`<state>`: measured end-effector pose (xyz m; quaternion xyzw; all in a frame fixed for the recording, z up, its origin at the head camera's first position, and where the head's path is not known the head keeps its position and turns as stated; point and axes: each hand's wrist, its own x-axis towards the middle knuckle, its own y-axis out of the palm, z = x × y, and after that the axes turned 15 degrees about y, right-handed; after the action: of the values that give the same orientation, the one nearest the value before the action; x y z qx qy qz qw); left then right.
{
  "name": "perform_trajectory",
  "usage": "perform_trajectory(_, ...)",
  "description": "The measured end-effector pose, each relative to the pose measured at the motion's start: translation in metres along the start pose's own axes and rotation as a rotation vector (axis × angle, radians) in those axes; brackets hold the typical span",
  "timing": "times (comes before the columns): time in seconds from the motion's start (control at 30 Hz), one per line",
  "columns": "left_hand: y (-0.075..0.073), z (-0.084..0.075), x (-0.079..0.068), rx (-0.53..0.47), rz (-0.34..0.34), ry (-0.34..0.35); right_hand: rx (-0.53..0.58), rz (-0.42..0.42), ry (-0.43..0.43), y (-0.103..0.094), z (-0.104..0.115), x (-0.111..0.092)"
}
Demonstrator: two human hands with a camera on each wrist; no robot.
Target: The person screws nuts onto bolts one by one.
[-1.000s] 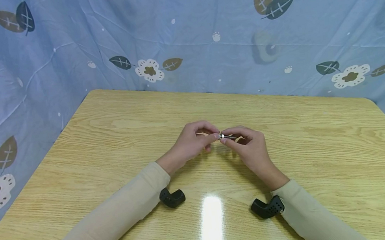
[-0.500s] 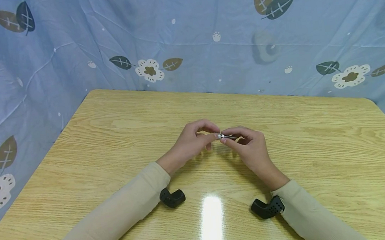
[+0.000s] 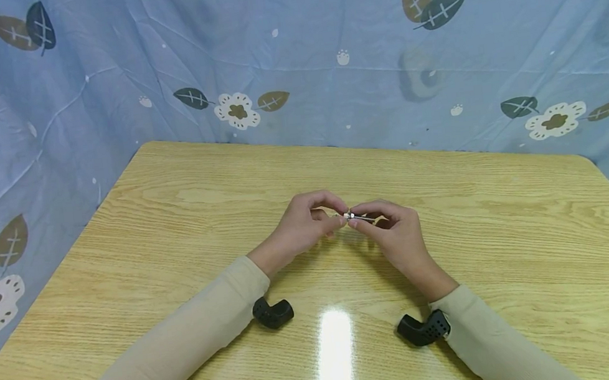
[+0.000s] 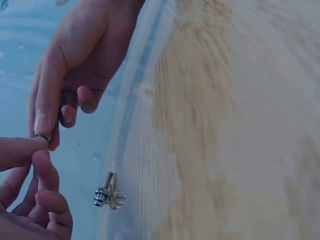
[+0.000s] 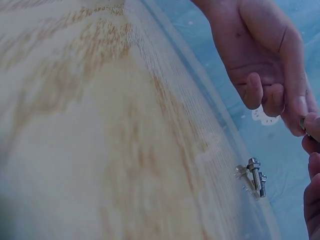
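Note:
In the head view my left hand and right hand meet over the middle of the table. Between their fingertips is a small silver bolt, its wider end toward the left hand and its thin shank reaching under the right palm. The left thumb and forefinger pinch the wide end; the right thumb and forefinger pinch the bolt beside them. In the wrist views fingers cover most of it. Metal bolts with nut-like collars lie together on the table near the hands; in the left wrist view the bolts show beside their reflection.
The glossy wood-grain table has rounded far corners and a bright light reflection near the front. Blue curtain with leaf and flower prints hangs behind and at the left. Black wrist mounts sit below both sleeves.
The left thumb and fingertips have shifted slightly around the wide end of the bolt, showing a small glint between them. The right hand and both forearms stay nearly still.

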<state>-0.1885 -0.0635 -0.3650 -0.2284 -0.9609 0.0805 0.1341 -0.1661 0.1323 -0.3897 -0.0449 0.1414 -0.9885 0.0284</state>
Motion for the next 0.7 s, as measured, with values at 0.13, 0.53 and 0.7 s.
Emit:
perform_trajectory(0.13, 0.0000, -0.0005, -0.0009, 0.006, 0.009, 0.019, 0.011, 0.001, 0.007, -0.0001, -0.0003, 0.0004)
perform_trajectory(0.53, 0.0020, -0.0028, 0.0011, 0.005, 0.000, -0.054, -0.008, -0.010, -0.004, 0.0001, 0.0015, -0.0005)
perform_trajectory(0.7, 0.0009, -0.0004, -0.0004, 0.026, 0.010, 0.028, 0.002, -0.007, 0.008, 0.0000, 0.0014, -0.0012)
